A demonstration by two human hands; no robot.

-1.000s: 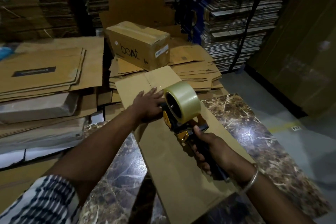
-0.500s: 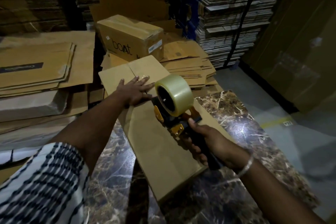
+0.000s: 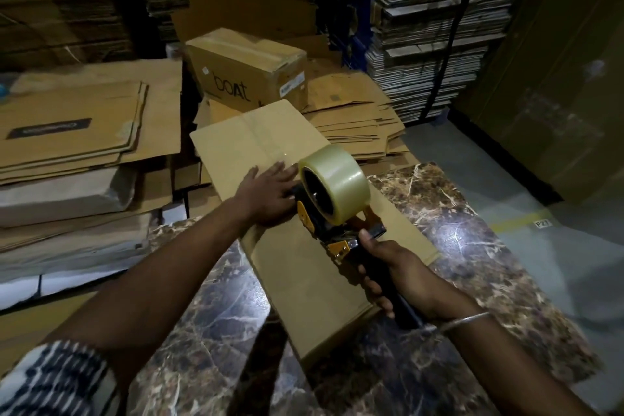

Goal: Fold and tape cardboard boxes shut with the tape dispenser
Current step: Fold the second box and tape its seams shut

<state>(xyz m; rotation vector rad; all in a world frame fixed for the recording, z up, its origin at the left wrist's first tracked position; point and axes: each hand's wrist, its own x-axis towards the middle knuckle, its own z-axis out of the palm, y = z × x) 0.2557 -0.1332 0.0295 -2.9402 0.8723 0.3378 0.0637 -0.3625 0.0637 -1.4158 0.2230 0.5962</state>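
A long plain cardboard box point(image 3: 297, 273) lies on the dark marble table point(image 3: 472, 246), its far end hanging past the table's edge. Clear tape runs along the seam at its far part. My left hand point(image 3: 266, 192) presses flat on the box top, fingers straight, just left of the tape roll. My right hand point(image 3: 401, 277) grips the black handle of the tape dispenser point(image 3: 334, 209), which has yellow side plates and a large clear roll and rests on the box top.
A taped brown box marked "boAt" point(image 3: 250, 71) stands beyond the work box. Stacks of flat cardboard point(image 3: 77, 132) lie at the left and behind point(image 3: 358, 115). Tall bundles of sheets point(image 3: 435, 20) fill the back. Grey floor point(image 3: 557, 246) runs along the right.
The dispenser and my right hand have drawn back toward me along the seam, leaving tape behind. My left hand has followed, still flat on the box.
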